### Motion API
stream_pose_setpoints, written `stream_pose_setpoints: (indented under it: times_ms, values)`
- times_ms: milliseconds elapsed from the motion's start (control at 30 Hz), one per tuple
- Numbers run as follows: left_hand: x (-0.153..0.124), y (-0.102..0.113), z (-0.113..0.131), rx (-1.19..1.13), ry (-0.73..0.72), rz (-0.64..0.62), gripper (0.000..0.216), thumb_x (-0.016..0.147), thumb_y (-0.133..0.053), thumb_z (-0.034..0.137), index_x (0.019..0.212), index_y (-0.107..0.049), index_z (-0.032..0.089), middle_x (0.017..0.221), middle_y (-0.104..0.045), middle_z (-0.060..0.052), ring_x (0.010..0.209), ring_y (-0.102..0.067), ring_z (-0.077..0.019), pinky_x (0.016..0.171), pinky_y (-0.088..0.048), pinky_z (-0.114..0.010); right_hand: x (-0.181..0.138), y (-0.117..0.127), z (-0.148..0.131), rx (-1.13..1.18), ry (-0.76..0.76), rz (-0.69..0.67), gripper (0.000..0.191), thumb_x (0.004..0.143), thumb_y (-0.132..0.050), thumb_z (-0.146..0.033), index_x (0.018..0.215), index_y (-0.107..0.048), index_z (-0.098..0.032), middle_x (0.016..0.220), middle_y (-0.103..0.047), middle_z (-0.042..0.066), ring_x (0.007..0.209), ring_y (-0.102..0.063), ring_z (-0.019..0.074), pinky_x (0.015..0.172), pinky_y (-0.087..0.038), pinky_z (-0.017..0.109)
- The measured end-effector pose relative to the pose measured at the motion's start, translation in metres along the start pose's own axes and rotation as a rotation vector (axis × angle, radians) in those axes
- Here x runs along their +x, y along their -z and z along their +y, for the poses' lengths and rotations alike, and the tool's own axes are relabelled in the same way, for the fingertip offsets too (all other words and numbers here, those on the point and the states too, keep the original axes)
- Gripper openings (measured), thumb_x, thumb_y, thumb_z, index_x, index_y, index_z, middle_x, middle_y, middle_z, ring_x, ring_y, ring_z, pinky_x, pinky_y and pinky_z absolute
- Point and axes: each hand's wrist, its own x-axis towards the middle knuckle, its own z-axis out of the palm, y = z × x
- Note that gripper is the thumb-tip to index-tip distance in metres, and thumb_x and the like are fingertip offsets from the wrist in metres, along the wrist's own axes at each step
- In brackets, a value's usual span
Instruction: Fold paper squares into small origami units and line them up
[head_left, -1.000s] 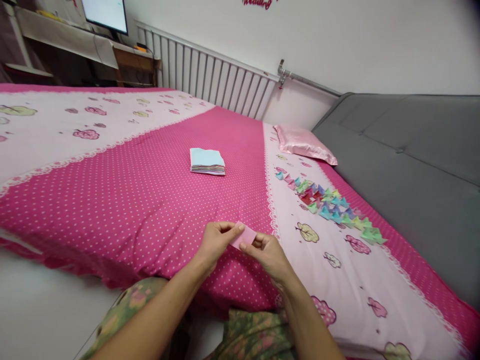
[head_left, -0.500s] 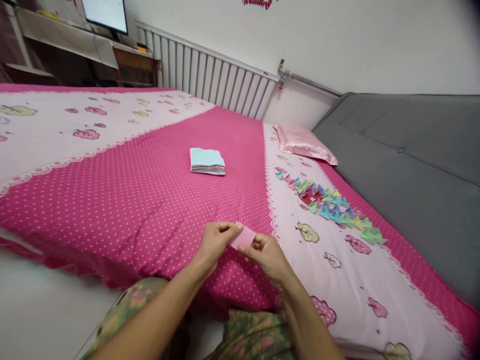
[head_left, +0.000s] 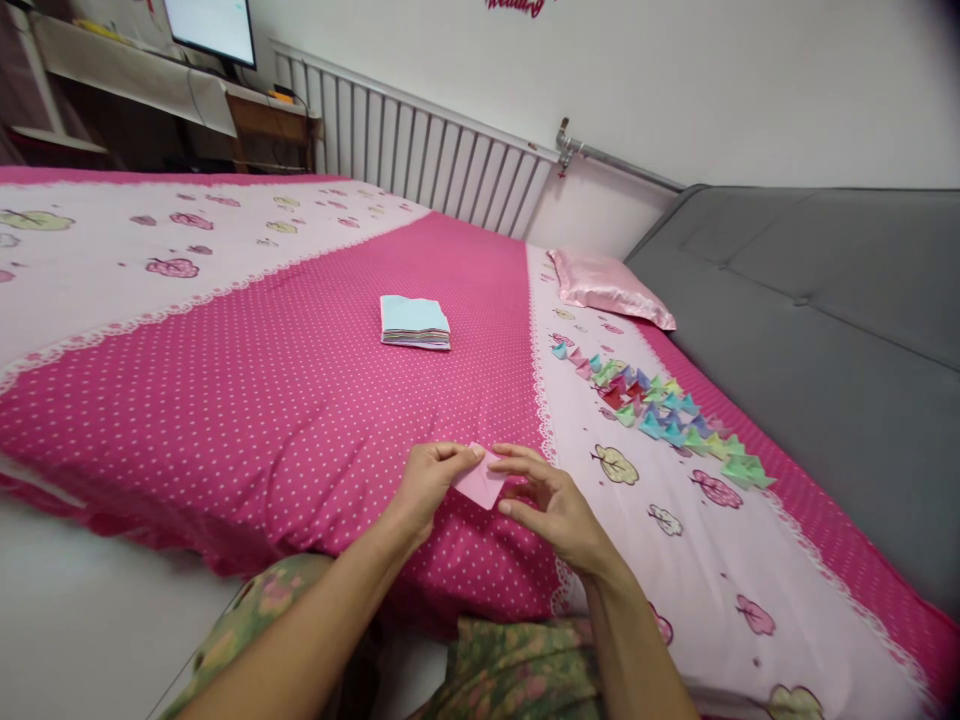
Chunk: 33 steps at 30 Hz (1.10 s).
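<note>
Being pinched by the left hand (head_left: pixel 424 488), pink paper (head_left: pixel 478 487) is positioned between the hands.
Its right side is flanked by the right hand (head_left: pixel 553 508), loosely parted, contact unclear; on the bed (head_left: pixel 322 400) beyond, a paper stack (head_left: pixel 415 316) is set.

Head camera faces forward, downward; hands (head_left: pixel 426 488) are near.
</note>
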Motion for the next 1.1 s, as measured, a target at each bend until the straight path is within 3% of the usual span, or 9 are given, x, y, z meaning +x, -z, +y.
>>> stream_pose_setpoints:
  times_ms: [133,533,867,1100]
  values:
    - [-0.001,-0.001,0.0,0.013,0.035,-0.033,0.023,0.061,-0.069,0.034,0.061,-0.066,0.01,0.056,-0.062,-0.006,0.048,-0.051,-0.0107,0.05,-0.035,-0.023,0.001,-0.001,0.0,-0.073,0.011,-0.027,0.023,0.071,-0.062,-0.017,0.093,-0.067,-0.024,0.124,-0.046,0.007,0.11,-0.048,0.0223,0.084,-0.045,0.034]
    - [-0.001,-0.003,0.0,0.026,0.067,-0.019,0.023,0.057,-0.071,0.033,0.056,-0.064,0.011,0.051,-0.059,-0.003,0.044,-0.046,-0.0084,0.046,-0.031,-0.021,0.003,-0.004,0.001,-0.128,0.018,-0.028,0.027,0.067,-0.06,-0.01,0.088,-0.068,-0.024,0.117,-0.052,0.007,0.117,-0.043,0.0229,0.085,-0.045,0.034]
    - [-0.003,-0.002,0.0,0.016,0.072,-0.067,0.024,0.061,-0.069,0.033,0.055,-0.064,0.01,0.051,-0.059,-0.004,0.044,-0.047,-0.0083,0.047,-0.031,-0.021,0.007,-0.009,0.008,-0.194,0.038,0.096,0.02,0.068,-0.061,-0.014,0.082,-0.071,-0.024,0.103,-0.059,0.006,0.101,-0.055,0.0212,0.085,-0.044,0.034]
    - [-0.003,-0.002,-0.001,0.048,0.053,-0.095,0.026,0.062,-0.068,0.034,0.054,-0.065,0.01,0.05,-0.06,-0.004,0.046,-0.048,-0.0091,0.05,-0.034,-0.022,0.007,-0.014,0.009,-0.201,-0.004,0.2,0.011,0.069,-0.066,-0.028,0.076,-0.071,-0.022,0.094,-0.062,0.007,0.087,-0.06,0.0199,0.072,-0.047,0.03]
